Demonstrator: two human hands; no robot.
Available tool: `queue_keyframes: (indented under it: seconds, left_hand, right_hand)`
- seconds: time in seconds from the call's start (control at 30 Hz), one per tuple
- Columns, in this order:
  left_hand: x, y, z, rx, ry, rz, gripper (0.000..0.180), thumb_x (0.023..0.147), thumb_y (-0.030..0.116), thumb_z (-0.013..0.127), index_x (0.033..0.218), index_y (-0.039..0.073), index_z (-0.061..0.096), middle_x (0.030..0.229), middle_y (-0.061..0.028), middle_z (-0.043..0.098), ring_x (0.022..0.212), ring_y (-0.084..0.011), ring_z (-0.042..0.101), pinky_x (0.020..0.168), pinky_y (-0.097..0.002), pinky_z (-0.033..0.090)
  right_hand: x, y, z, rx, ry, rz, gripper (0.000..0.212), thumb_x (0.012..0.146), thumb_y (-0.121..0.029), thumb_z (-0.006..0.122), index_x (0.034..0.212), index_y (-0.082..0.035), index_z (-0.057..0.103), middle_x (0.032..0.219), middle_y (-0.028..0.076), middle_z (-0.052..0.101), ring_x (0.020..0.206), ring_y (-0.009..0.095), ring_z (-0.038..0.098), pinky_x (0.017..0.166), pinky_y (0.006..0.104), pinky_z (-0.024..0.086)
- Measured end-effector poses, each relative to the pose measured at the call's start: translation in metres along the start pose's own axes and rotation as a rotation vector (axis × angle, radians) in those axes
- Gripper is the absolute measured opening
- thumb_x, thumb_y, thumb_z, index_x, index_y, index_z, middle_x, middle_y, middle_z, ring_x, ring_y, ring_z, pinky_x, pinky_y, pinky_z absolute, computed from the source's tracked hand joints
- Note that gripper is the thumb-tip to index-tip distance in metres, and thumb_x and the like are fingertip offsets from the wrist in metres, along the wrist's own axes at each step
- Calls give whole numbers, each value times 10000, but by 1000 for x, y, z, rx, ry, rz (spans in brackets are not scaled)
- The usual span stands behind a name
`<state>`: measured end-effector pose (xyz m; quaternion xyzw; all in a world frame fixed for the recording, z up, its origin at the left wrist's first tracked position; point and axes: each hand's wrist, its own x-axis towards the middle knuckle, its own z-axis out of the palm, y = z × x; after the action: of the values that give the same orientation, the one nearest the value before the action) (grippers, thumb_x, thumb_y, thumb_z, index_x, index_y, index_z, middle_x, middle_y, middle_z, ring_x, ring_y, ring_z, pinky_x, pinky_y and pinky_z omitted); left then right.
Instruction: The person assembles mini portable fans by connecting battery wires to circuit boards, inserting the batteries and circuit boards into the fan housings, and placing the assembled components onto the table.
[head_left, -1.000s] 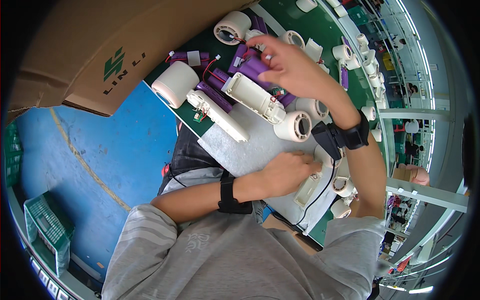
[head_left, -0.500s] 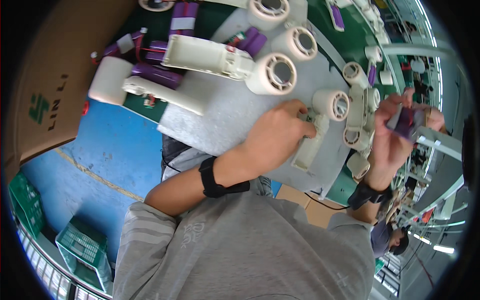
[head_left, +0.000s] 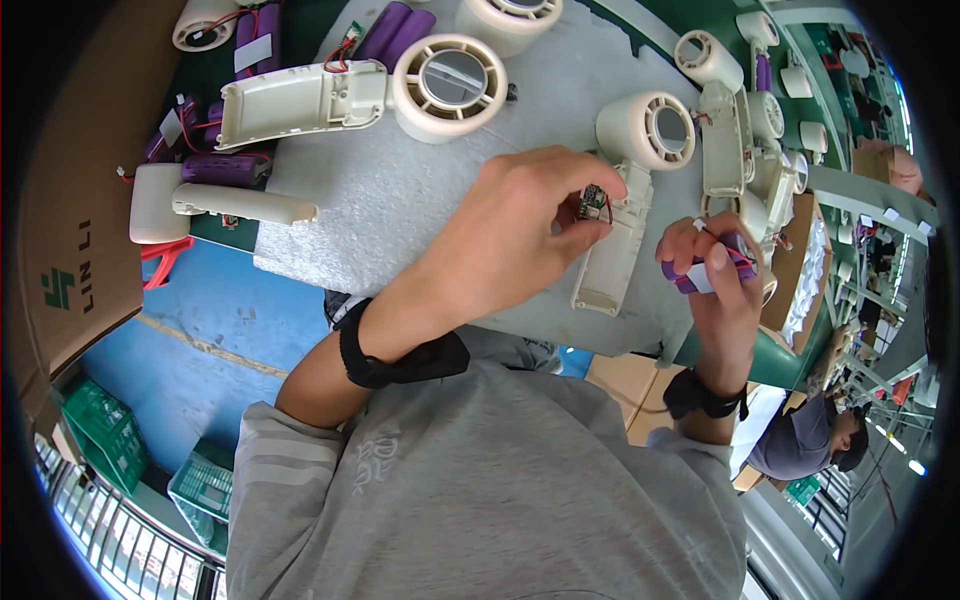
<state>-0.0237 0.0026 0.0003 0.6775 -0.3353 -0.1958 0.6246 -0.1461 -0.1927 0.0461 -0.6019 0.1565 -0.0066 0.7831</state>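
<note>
My left hand [head_left: 500, 230] pinches a small green circuit board [head_left: 593, 204] with thin wires between thumb and fingers. It hovers over the open handle of a cream handheld fan housing [head_left: 612, 250], whose round head [head_left: 645, 132] points away from me. To the right of this handle, my right hand [head_left: 728, 305] is closed around a purple battery pack [head_left: 742, 256] with red and dark wires and a white label. Whether the board's wires join the fan is too small to tell.
A second open fan housing [head_left: 300, 105] lies at the left on the grey foam mat [head_left: 350, 220]. Purple batteries [head_left: 225, 169] and a closed-looking fan handle [head_left: 245, 203] are beside it. More fan housings [head_left: 722, 135] stand right. A cardboard box [head_left: 80, 200] borders the left side.
My right hand has come down and left with the battery pack, closer to the fan. The circuit board now shows in my left hand's pinch. The whole view has shifted.
</note>
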Motion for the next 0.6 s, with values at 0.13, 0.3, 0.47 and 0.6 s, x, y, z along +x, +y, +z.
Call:
queue_keyframes:
  seconds: [0.13, 0.3, 0.47, 0.6]
  left_hand:
    - [0, 3, -4, -133, -89, -151, 219, 803, -27, 720, 1006, 5, 646, 896, -52, 658, 749, -92, 636, 677, -247, 548]
    - [-1, 2, -7, -175, -133, -141, 221, 823, -6, 721, 1024, -21, 631, 878, -48, 662, 765, -78, 627, 695, -245, 547]
    - [3, 5, -9, -218, -150, -217, 254, 823, -6, 721, 1056, -20, 622, 886, -55, 662, 789, -92, 639, 720, -249, 550]
    - [1, 3, -8, -213, -146, -220, 269, 821, -9, 722, 1069, -17, 619, 909, -61, 662, 814, -98, 644, 731, -252, 554]
  right_hand:
    - [17, -6, 13, -573, -14, -208, 197, 785, -63, 741, 903, -20, 589, 827, 77, 625, 759, 176, 579, 619, 282, 468]
    - [30, 6, 25, -996, -160, -587, 245, 679, 89, 749, 800, -22, 568, 849, 113, 651, 738, 223, 600, 652, 317, 486]
    - [32, 13, 24, -1062, -193, -660, 311, 627, 92, 788, 811, -25, 566, 862, 130, 653, 752, 253, 600, 654, 319, 490]
    - [32, 18, 24, -1038, -133, -684, 313, 616, 85, 793, 799, -29, 566, 825, 112, 659, 752, 249, 599, 633, 323, 490]
